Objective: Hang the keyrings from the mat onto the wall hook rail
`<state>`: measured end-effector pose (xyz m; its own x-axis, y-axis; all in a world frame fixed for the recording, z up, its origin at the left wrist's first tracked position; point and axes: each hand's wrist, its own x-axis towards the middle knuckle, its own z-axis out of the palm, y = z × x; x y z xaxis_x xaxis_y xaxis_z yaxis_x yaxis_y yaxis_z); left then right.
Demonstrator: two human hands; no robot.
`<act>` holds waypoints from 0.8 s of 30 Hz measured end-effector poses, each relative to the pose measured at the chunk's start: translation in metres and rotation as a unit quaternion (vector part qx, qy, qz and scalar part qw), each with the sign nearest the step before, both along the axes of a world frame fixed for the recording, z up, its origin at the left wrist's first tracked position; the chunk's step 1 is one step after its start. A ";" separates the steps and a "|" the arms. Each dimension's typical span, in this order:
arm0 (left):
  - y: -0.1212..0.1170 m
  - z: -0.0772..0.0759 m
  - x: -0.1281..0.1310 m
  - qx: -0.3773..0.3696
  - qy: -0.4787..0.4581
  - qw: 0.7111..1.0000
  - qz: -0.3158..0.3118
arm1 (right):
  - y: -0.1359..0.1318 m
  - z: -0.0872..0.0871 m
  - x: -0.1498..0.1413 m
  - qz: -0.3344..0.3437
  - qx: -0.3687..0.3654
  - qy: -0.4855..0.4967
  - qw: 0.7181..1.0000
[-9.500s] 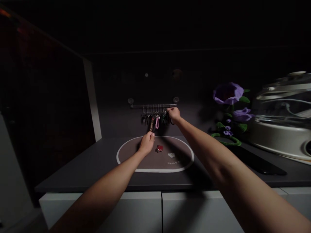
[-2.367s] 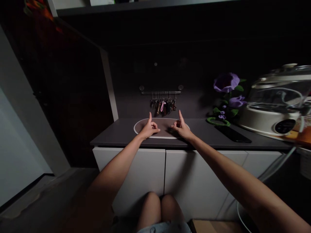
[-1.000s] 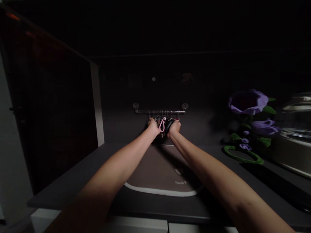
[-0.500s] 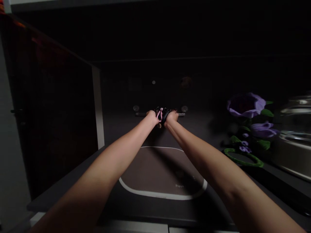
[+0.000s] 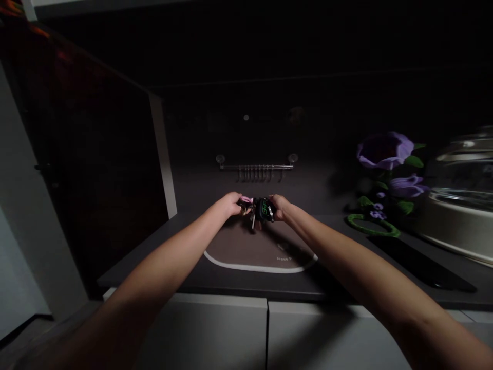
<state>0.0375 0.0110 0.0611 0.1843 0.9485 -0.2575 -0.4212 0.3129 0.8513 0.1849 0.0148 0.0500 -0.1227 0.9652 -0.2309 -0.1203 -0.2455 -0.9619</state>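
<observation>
Left hand (image 5: 231,204) and right hand (image 5: 279,206) meet at the bunch of keys (image 5: 257,209), fingers (image 5: 274,202) curled closed on it from both sides (light is poor; exact grip is hard to read). Pink strap (image 5: 246,199) and black key fob (image 5: 265,208) show. Bunch hangs in air, below the hook rack (image 5: 256,167), above the oval mat (image 5: 239,265). Right along the countertop (image 5: 131,262): purple artificial flowers (image 5: 384,150), green ring (image 5: 372,226), black slab, possibly a phone (image 5: 419,264), rice cooker (image 5: 458,216).

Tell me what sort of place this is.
Probably a home kitchen: a cooker-like appliance sits on a dark counter above white cabinets, with a hook rail on the wall and keys in hand.
</observation>
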 end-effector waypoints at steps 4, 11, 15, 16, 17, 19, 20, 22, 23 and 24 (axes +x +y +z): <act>-0.022 -0.020 -0.022 0.043 0.183 0.982 -0.001 | -0.020 -0.015 0.030 -0.034 0.025 -0.158 0.986; -0.025 -0.051 -0.058 0.295 0.493 0.818 0.027 | -0.019 -0.036 0.078 -0.020 0.284 -0.523 0.804; -0.029 -0.057 -0.072 0.364 0.608 0.706 -0.008 | -0.025 -0.041 0.086 0.028 0.286 -0.608 0.740; -0.031 -0.058 -0.074 0.364 0.620 0.696 -0.012 | -0.028 -0.041 0.086 0.039 0.278 -0.615 0.737; -0.033 -0.058 -0.075 0.361 0.624 0.692 -0.014 | -0.031 -0.041 0.085 0.046 0.273 -0.618 0.736; -0.038 -0.057 -0.078 0.352 0.618 0.702 -0.022 | -0.038 -0.038 0.081 0.043 0.274 -0.620 0.734; -0.040 -0.056 -0.079 0.346 0.611 0.712 -0.022 | -0.042 -0.036 0.079 0.037 0.279 -0.619 0.733; -0.045 -0.052 -0.082 0.334 0.587 0.737 -0.016 | -0.049 -0.030 0.071 0.033 0.294 -0.613 0.732; -0.047 -0.049 -0.083 0.331 0.570 0.752 -0.014 | -0.052 -0.026 0.067 0.038 0.303 -0.604 0.736; -0.050 -0.044 -0.083 0.327 0.548 0.770 -0.016 | -0.057 -0.022 0.061 0.050 0.311 -0.591 0.743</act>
<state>-0.0460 -0.0389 0.0170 0.2225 0.9411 0.2545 0.6605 -0.3375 0.6707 0.2463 -0.0419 0.0285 -0.2671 0.9302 0.2519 0.8875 0.3393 -0.3119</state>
